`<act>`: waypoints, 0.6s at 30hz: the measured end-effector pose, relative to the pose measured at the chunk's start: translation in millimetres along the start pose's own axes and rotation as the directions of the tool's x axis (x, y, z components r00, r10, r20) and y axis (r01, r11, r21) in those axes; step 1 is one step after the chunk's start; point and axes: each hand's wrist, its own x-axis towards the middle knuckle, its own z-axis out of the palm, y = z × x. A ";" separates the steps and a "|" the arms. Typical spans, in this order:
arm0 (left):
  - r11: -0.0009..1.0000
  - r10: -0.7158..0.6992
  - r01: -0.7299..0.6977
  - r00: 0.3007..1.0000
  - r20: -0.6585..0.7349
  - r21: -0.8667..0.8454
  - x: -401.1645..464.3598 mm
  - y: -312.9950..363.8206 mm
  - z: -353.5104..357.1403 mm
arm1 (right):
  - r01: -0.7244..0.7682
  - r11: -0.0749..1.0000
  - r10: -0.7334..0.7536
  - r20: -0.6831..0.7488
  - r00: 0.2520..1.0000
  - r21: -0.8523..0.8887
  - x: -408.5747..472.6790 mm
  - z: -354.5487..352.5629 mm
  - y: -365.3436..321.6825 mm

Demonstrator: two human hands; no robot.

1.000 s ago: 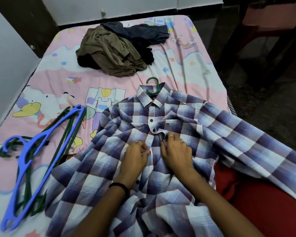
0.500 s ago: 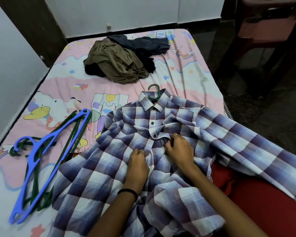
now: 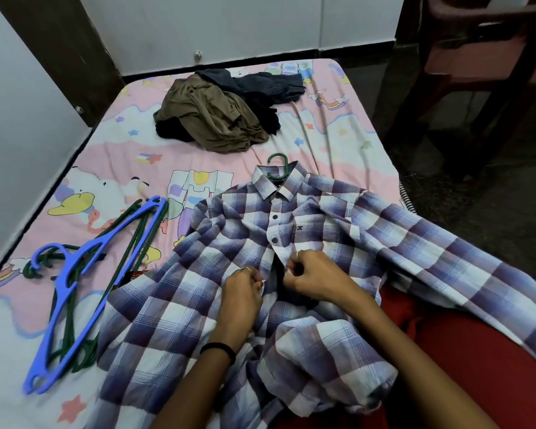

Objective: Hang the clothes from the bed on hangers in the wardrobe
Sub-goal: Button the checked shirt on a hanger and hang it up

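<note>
Both hands (image 3: 242, 292) (image 3: 314, 278) lower now on plaid shirt (image 3: 174, 305) placket.

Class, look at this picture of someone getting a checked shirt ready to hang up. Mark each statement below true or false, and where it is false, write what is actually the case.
1. A green hanger hook sticks out above the collar of the checked shirt. True.
2. The left hand and right hand both pinch the shirt's front edges. True.
3. The blue hanger lies to the right of the shirt. False: it lies to its left, on top of green hangers.
4. The pile of clothes lies on the floor. False: it lies on the bed, beyond the shirt.
</note>
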 end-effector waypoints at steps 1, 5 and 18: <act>0.999 0.009 -0.010 1.000 -0.013 -0.037 -3.4 3.8 -4.9 | 0.016 1.000 -0.016 -0.004 1.000 -0.014 -2.2 2.0 -1.7; 0.979 0.053 -0.059 0.998 -0.035 -0.194 -15.9 24.0 -21.1 | 0.072 0.997 -0.072 -0.054 0.996 -0.002 -10.1 8.8 -8.0; 0.952 0.058 -0.071 0.997 -0.053 -0.298 -14.7 59.4 -25.5 | 0.116 0.990 -0.077 -0.392 0.917 0.078 -19.8 13.0 -8.1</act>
